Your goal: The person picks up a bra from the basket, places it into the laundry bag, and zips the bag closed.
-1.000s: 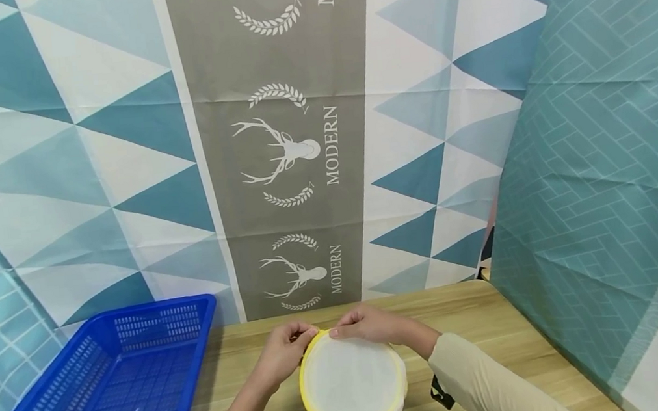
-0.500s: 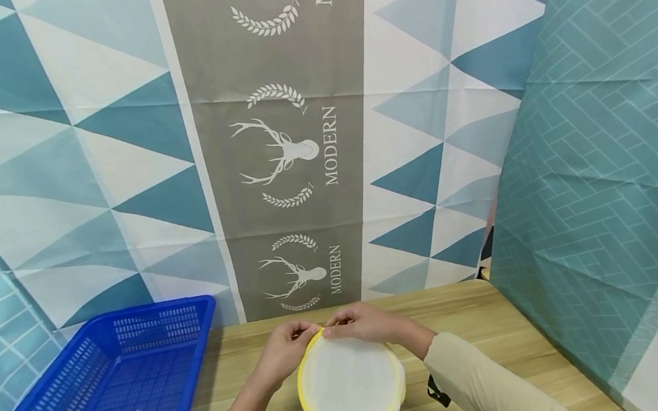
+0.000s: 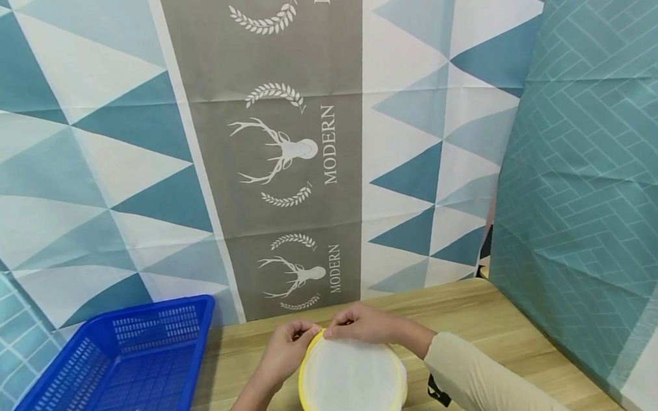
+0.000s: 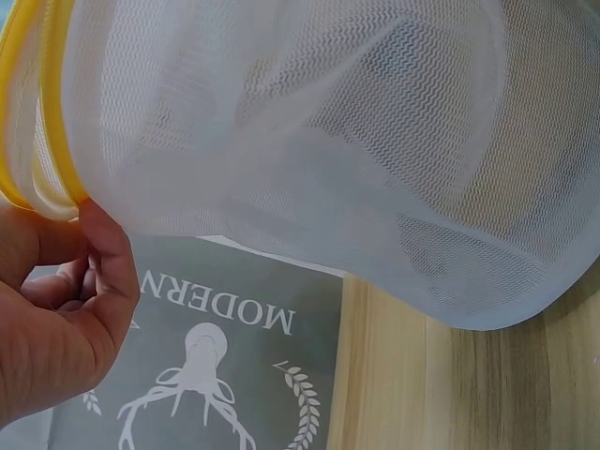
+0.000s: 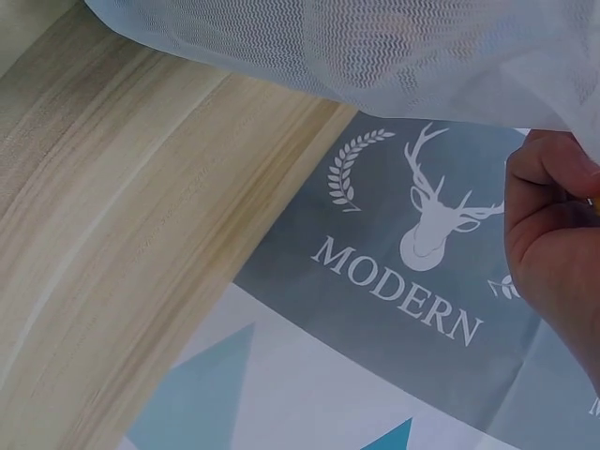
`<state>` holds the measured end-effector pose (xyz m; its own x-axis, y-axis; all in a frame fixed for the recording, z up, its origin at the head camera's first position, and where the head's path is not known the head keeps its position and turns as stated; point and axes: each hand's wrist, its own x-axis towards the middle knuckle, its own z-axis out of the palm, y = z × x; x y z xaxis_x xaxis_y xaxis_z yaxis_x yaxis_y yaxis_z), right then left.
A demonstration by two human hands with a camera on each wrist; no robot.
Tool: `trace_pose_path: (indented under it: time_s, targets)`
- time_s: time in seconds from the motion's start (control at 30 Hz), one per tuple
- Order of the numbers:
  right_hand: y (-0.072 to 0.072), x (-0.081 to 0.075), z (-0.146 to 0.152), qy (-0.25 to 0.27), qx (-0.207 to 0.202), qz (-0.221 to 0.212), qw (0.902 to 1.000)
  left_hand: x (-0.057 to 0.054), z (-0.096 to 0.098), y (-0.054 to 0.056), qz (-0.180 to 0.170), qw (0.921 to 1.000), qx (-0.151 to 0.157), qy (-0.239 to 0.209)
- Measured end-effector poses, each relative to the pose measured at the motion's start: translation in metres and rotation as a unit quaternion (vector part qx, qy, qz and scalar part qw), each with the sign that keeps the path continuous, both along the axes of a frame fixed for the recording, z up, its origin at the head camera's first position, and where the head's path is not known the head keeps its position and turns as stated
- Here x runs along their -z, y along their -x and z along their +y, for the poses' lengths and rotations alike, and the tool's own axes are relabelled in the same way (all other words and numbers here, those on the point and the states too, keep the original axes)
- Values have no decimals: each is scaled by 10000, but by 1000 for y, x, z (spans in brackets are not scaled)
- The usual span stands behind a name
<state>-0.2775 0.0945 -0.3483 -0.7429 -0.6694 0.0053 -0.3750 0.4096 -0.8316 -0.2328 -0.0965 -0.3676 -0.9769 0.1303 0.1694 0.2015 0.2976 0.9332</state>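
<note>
A round white mesh laundry bag point(image 3: 353, 383) with yellow trim stands at the bottom middle of the head view, its flat circular top facing up. My left hand point(image 3: 283, 354) pinches the yellow edge at the far left of that top. Close beside it, my right hand point(image 3: 369, 325) pinches the far edge with thumb and fingers. In the left wrist view two yellow bands run along the bag point(image 4: 309, 178), and the left fingers hold the lower band's end. Sheer mesh point(image 5: 375, 56) fills the top of the right wrist view; what the right fingertips hold there is mostly cut off.
A blue plastic basket point(image 3: 140, 392) with slotted walls sits to the left on the wooden table point(image 3: 467, 304). Patterned cloth point(image 3: 281, 190) hangs behind the table, and a green cloth point(image 3: 591, 176) hangs at the right. A black strap point(image 3: 437, 392) shows by the right sleeve.
My right hand has shifted slightly left along the rim, closer to the left hand. The bag has barely moved, and both hands keep their pinch.
</note>
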Motion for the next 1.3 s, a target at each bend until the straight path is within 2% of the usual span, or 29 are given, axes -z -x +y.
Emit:
trace_pose_path:
  time_s: [0.43, 0.7, 0.97, 1.3]
  targets:
    - [-1, 0, 6, 94, 47, -202, 9997, 1, -1, -1, -100, 9999, 20, -83]
    - [-1, 0, 8, 130, 54, -224, 9997, 1, -2, -3, -288, 9991, 208, -243]
    - [3, 1, 9, 43, 101, -190, 9998, 0, 1, -3, -84, 10000, -20, -46]
    - [1, -2, 4, -55, 1, -168, 9998, -1, 2, -3, -77, 10000, -28, 4]
